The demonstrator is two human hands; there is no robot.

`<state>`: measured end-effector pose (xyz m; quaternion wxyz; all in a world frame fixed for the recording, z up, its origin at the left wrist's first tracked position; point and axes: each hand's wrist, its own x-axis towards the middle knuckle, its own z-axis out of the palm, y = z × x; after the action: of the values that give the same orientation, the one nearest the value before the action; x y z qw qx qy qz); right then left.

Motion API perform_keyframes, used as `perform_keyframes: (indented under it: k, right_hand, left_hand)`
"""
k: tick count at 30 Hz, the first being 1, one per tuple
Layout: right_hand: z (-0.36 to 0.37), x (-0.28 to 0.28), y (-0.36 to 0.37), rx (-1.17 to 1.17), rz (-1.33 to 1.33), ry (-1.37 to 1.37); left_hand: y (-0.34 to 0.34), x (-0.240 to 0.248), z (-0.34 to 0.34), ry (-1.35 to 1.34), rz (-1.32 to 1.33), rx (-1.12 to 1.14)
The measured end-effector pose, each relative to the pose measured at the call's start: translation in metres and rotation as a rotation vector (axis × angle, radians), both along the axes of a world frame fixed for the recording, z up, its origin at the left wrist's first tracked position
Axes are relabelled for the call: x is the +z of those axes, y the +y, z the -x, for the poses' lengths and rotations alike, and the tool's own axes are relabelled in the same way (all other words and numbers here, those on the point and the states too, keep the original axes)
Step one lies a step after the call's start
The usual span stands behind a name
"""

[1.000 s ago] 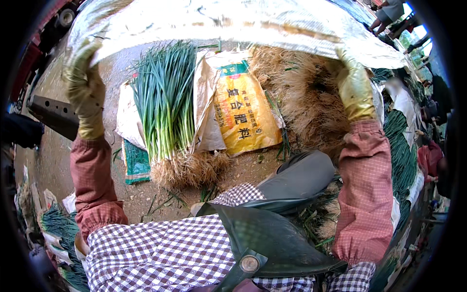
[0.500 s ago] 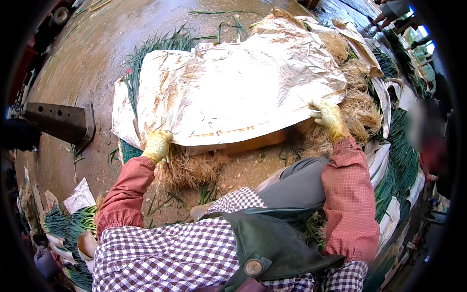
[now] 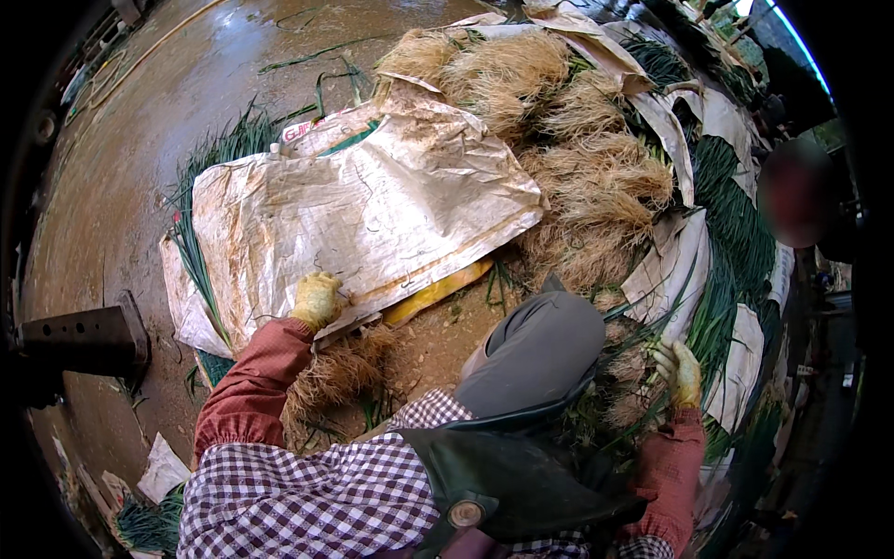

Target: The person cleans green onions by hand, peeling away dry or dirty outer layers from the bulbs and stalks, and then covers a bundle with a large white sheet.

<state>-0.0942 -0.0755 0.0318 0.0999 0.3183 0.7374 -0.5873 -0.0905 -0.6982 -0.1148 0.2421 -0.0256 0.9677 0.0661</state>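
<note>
Mostly flat, a white woven sack point(image 3: 372, 200) lies over a bunch of green onions point(image 3: 216, 154), with green tops poking out on its left and stringy roots point(image 3: 340, 373) below. The left hand point(image 3: 318, 300), in a yellowish glove, is on the sack, close to its bottom edge. Its fingers are curled down, and I cannot tell if they pinch the cloth or just press on it. The left arm reaches up and forward, bent at the elbow, in a red sleeve point(image 3: 256, 377). The right hand point(image 3: 681, 371) is well apart from the sack, low on the right side, by more onion leaves. Its fingers are half bent, and I cannot tell if they hold anything. A yellow bag point(image 3: 438, 291) peeks out under the sack. Next to it, on the right, sits a big pile of onion roots point(image 3: 601, 177). Farther left is a dark metal beam point(image 3: 84, 337) with holes.
</note>
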Motion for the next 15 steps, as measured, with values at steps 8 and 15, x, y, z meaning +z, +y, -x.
perform_keyframes:
  k: [8,15]
  right_hand:
    - [-0.146,-0.028,0.066,-0.4,0.013,-0.171]
    - [-0.142,-0.049,0.041,-0.33,0.068,-0.221]
  left_hand:
    - [0.036,-0.051,0.019,0.181,0.373,0.251]
    - [0.108,-0.073,-0.02,-0.755,-0.661,0.016]
